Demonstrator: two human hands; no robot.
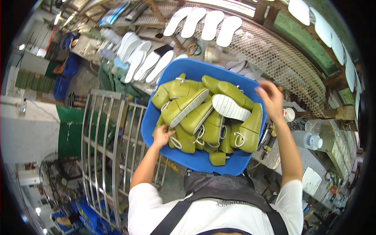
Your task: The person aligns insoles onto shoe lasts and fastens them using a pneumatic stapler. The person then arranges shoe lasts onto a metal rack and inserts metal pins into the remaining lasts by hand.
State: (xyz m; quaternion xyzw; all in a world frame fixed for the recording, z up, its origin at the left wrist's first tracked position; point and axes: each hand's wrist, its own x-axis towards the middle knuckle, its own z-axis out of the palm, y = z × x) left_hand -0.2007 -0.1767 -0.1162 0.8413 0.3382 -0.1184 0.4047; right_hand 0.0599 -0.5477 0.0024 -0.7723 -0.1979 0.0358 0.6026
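Observation:
A blue plastic tub (196, 69) is held up in front of me, tilted, full of several olive-green shoe uppers (203, 117) with white soles and white laces. My left hand (162, 136) grips the tub's left rim, fingers curled among the shoes. My right hand (270, 100) holds the right rim near a tall green boot upper (250, 131).
A wire-mesh rack (270, 51) behind the tub carries white insoles (203, 23) in rows; more white soles (143, 58) lie on a bench at left. A metal railing (109, 141) stands left. White bottles (309, 139) sit on a bench at right. Scissors (194, 49) hang on the mesh.

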